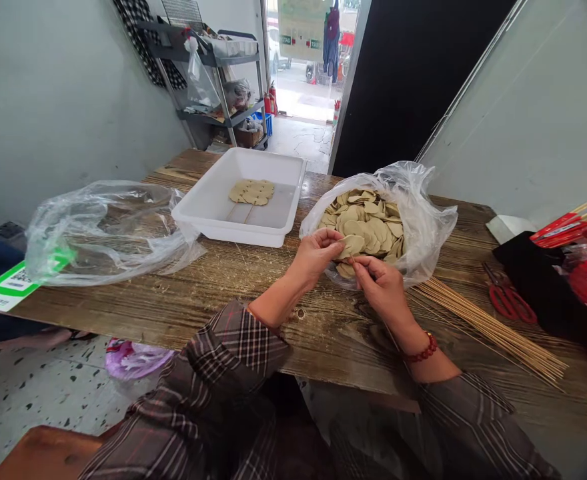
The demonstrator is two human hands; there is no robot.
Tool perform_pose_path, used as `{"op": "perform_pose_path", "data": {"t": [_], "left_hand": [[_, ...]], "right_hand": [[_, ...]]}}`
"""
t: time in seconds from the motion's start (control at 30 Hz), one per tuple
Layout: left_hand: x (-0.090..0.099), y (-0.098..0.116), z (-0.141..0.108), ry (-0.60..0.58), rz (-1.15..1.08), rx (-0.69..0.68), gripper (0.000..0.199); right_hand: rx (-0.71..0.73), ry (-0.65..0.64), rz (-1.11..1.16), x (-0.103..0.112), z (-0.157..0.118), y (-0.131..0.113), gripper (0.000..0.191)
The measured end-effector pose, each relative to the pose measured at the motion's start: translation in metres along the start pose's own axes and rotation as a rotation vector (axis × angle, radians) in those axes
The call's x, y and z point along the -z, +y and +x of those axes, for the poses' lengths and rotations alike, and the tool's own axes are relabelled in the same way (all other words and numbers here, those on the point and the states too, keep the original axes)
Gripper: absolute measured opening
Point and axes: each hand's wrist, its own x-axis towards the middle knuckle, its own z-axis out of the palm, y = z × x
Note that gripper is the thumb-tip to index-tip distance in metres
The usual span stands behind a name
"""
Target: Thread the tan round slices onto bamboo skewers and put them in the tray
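Note:
My left hand [318, 255] pinches a flat, tan, rounded slice [352, 245] at the near edge of an open clear plastic bag [426, 227]. Close beside it, the fingers of my right hand [382, 285] are closed on a thin bamboo skewer, its shaft running back under my wrist. The skewer's tip meets the slice, but my fingers hide how far it goes in. A heap of similar loose slices [366, 213] fills the bag. To the left, a white plastic tray [238, 233] holds skewered slices [251, 192] lying flat.
A bundle of bamboo skewers [493, 328] lies right of my right hand, near red-handled scissors [508, 300] and a black box [538, 280]. A crumpled clear bag [108, 233] and a green-and-white QR card [13, 287] are at left. Behind stands a shelf cart [228, 117].

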Motion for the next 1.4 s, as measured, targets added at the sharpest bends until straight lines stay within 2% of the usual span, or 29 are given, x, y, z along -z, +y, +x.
{"op": "perform_pose_path", "data": {"t": [0.4, 0.6, 0.7, 0.83, 0.93, 1.03, 1.23, 1.4], "left_hand": [[0.003, -0.001, 0.004, -0.034, 0.277, -0.133, 0.011], [0.002, -0.001, 0.003, -0.110, 0.339, -0.139, 0.009], [0.002, 0.000, 0.001, -0.121, 0.258, -0.096, 0.015], [0.002, -0.001, 0.001, -0.105, 0.003, 0.049, 0.036], [0.000, -0.004, -0.001, -0.198, -0.142, 0.158, 0.040], [-0.003, -0.007, -0.002, -0.270, -0.218, 0.181, 0.035], [0.004, 0.001, 0.002, -0.176, -0.239, 0.150, 0.033], [0.013, 0.012, 0.008, -0.037, -0.266, 0.115, 0.030]], "right_hand": [[-0.060, -0.022, 0.100, 0.000, 0.002, 0.006, 0.026], [-0.063, -0.008, 0.123, 0.000, 0.004, 0.008, 0.025], [-0.137, -0.017, 0.215, 0.001, 0.003, 0.006, 0.029], [-0.208, -0.010, 0.390, -0.001, 0.003, 0.003, 0.032], [-0.213, -0.007, 0.441, -0.002, 0.003, 0.001, 0.033], [-0.214, -0.009, 0.454, -0.002, 0.003, 0.000, 0.033], [-0.221, -0.066, 0.444, -0.003, 0.003, -0.001, 0.032], [-0.158, -0.061, 0.276, -0.003, 0.000, 0.000, 0.032]]}}
